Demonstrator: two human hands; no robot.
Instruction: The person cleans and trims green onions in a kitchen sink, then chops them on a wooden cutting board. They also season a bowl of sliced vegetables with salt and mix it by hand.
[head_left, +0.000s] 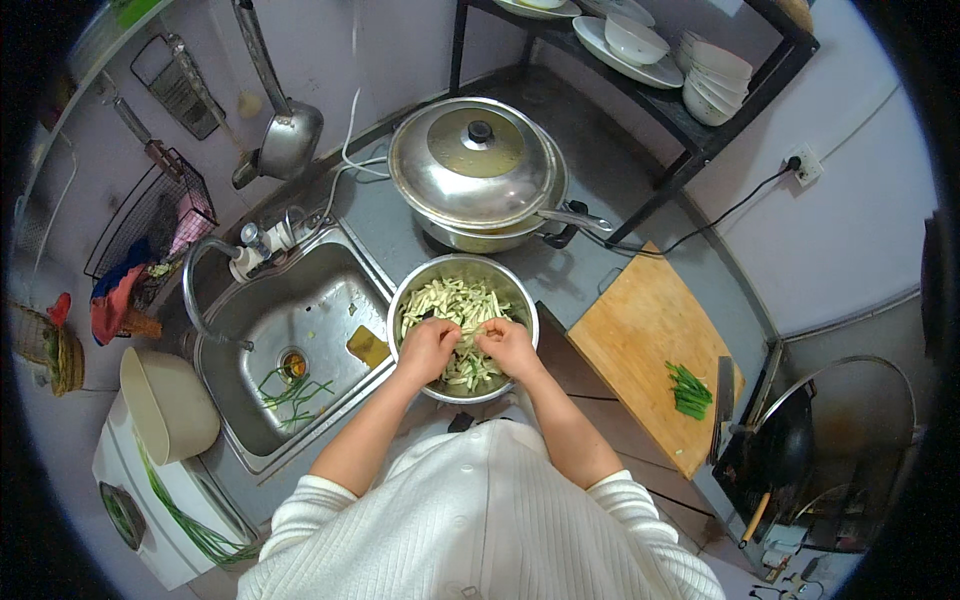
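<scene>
A round stainless steel bowl (530, 315) in front of me holds a heap of pale vegetable strips (457, 298), some edged with dark or green skin. Over its left side is my left hand (429, 349), thumb and forefinger pinched together just above the strips. What lies between those fingertips is too small to make out. My right hand (511, 347) faces it across the heap, its fingertips pinched on a small pale strip. Only a narrow gap separates the two hands. The bowl sits at the counter's front edge, against the sink rim.
Left is a steel sink (262, 345) with a faucet (196, 281) and green scraps (300, 390). A lidded pan (480, 195) stands behind the bowl. On the right, a wooden cutting board (630, 330) carries cut green stalks (688, 391) and a cleaver (722, 405), near a wok (776, 435).
</scene>
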